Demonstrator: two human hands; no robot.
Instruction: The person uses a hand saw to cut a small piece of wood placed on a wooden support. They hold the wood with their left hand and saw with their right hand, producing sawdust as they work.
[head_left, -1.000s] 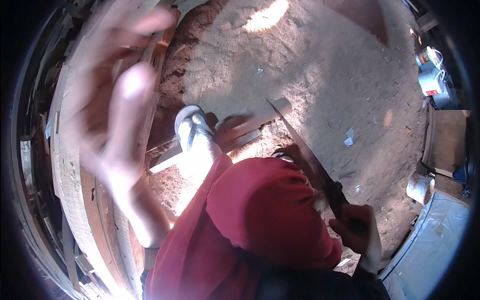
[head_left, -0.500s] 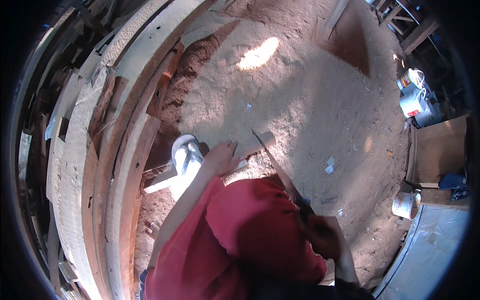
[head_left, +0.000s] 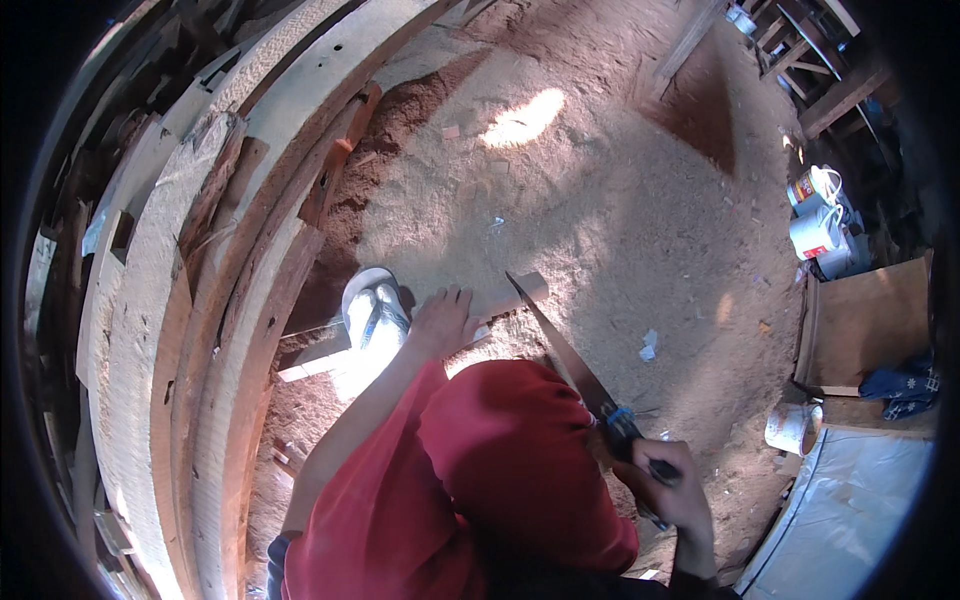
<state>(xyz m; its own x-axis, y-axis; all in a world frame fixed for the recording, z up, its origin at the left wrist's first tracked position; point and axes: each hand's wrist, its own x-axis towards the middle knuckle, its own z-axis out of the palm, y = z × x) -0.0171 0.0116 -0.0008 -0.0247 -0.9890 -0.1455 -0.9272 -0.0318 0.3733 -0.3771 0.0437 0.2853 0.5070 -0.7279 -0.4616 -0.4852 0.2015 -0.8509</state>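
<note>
My left hand is closed on a short wooden board lying low beside my left foot, which wears a flip-flop. My right hand grips the black handle of a handsaw. The long blade slants up and left to the board, its tip over the board's right part; whether the teeth touch it I cannot tell. My knee in red cloth sits between my forearms, and more wood pieces lie under and around my foot.
Long stacked planks line the left side. Sandy floor stretches ahead, with a wooden post at the back. At right are white buckets, a wooden box, another bucket and a pale sheet-covered surface.
My left hand, raised and blurred a second ago, came down onto the board by half a second ago and stays there. The saw and my right hand have shifted slightly against the board.
</note>
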